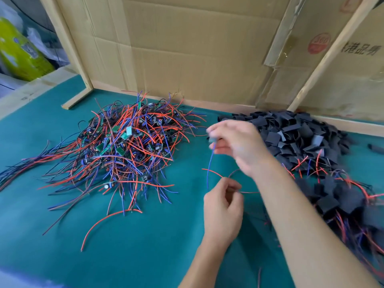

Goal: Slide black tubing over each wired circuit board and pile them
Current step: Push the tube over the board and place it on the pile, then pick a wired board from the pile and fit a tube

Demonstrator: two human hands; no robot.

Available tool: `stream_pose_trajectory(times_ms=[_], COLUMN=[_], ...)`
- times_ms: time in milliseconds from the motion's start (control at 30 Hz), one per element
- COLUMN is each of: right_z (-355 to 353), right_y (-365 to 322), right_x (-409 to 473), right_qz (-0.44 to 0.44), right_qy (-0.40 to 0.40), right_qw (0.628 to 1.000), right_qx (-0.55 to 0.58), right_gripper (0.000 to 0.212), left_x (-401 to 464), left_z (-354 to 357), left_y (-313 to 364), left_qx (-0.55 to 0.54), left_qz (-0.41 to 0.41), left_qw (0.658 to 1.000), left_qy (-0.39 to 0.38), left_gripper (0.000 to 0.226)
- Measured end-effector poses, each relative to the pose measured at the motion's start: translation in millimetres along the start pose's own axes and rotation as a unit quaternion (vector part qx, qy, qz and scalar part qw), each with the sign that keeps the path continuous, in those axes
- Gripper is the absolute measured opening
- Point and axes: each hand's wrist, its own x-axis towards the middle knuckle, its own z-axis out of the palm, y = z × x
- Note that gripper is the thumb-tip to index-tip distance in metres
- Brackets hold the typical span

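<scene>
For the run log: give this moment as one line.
right hand: pinches board | left hand: grips its wires | tubing: not on

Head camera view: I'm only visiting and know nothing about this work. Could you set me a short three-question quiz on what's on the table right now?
1. True or false: the heap of bare wired boards lies to the left of the heap of black tubing pieces.
2. Which hand pinches the small circuit board with the blue wire hanging from it? A) right hand B) left hand
3. Fill in: the table is covered in a ____ mat.

Key: 1 true; 2 A; 3 green (teal).
</scene>
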Motion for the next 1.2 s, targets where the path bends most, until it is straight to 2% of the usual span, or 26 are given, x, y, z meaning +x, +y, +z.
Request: stream_pose_trajectory(times_ms=[33, 100, 167, 200, 267, 333, 400, 433, 500, 533, 600, 667, 700, 733, 767, 833, 867, 933, 1033, 1133, 1200], right_z=[-18, -53, -74, -79, -81, -76, -69, -66, -64, -64, -66, -69, -71, -74, -76, -75, -75, -75, -71, -74, -74], right_y=[-8, -22, -28, -26, -14, 6, 28, 35, 41, 41, 35, 33, 34, 37, 41, 54, 63, 75, 80, 69, 59], right_x=[-2, -9, -18, -24, -37, -51, -61, -62, -60, -55, -43, -21, -7, 9, 23, 43, 48, 52, 47, 31, 11], right_qz=[0.029, 0.055, 0.053, 0.055, 0.062, 0.063, 0.051, 0.045, 0.027, 0.017, 0.012, 0.006, -0.011, -0.032, -0.047, -0.035, -0.020, -0.006, -0.017, -0.081, -0.125], right_qy=[0.018, 0.037, 0.038, 0.035, 0.015, -0.017, -0.031, -0.027, -0.021, -0.029, -0.061, -0.036, 0.003, 0.037, 0.043, -0.009, -0.028, -0.020, 0.021, 0.107, 0.151], right_qw=[0.991, 0.946, 0.919, 0.920, 0.953, 0.995, 0.991, 0.986, 0.985, 0.984, 0.981, 0.977, 0.966, 0.936, 0.892, 0.803, 0.775, 0.756, 0.764, 0.813, 0.863], right_qx=[0.129, 0.318, 0.389, 0.386, 0.296, 0.080, -0.120, -0.157, -0.169, -0.176, -0.182, -0.208, -0.259, -0.347, -0.448, -0.594, -0.631, -0.655, -0.645, -0.566, -0.466], right_gripper=[0.016, 0.018, 0.015, 0.013, 0.012, 0.013, 0.010, 0.008, 0.004, 0.007, 0.017, 0.020, 0.018, 0.014, 0.014, 0.025, 0.030, 0.036, 0.040, 0.033, 0.015], left_x=[-1, -2, -2, -2, -1, -2, -2, -2, -3, -4, -4, -2, -1, 0, 0, 0, -1, 0, 0, 0, 1], left_z=[0, 1, 0, 0, 0, -2, -5, -5, -4, -3, -2, -2, -1, -1, -1, -1, -1, 0, 0, 0, 0], left_y=[1, 4, 5, 6, 7, 9, 11, 11, 11, 11, 9, 7, 7, 7, 8, 7, 6, 5, 4, 4, 4], left_qx=[-0.003, -0.015, -0.027, -0.039, -0.069, -0.097, -0.110, -0.100, -0.068, -0.060, -0.055, -0.059, -0.062, -0.065, -0.069, -0.077, -0.080, -0.080, -0.075, -0.072, -0.072], left_qz=[0.005, 0.010, 0.004, 0.000, -0.013, -0.020, -0.025, -0.023, -0.013, -0.013, -0.015, -0.023, -0.027, -0.032, -0.038, -0.042, -0.041, -0.037, -0.036, -0.028, -0.026], left_qw=[1.000, 1.000, 1.000, 0.999, 0.998, 0.995, 0.994, 0.995, 0.998, 0.998, 0.998, 0.998, 0.997, 0.997, 0.996, 0.995, 0.995, 0.995, 0.996, 0.996, 0.995], left_qy=[-0.003, -0.005, -0.004, -0.002, 0.005, 0.010, 0.007, 0.003, -0.002, -0.001, 0.012, 0.026, 0.031, 0.035, 0.038, 0.042, 0.041, 0.037, 0.035, 0.044, 0.057], left_gripper=[0.017, 0.014, 0.016, 0.016, 0.017, 0.030, 0.044, 0.044, 0.030, 0.023, 0.022, 0.021, 0.020, 0.019, 0.019, 0.021, 0.021, 0.021, 0.022, 0.025, 0.025])
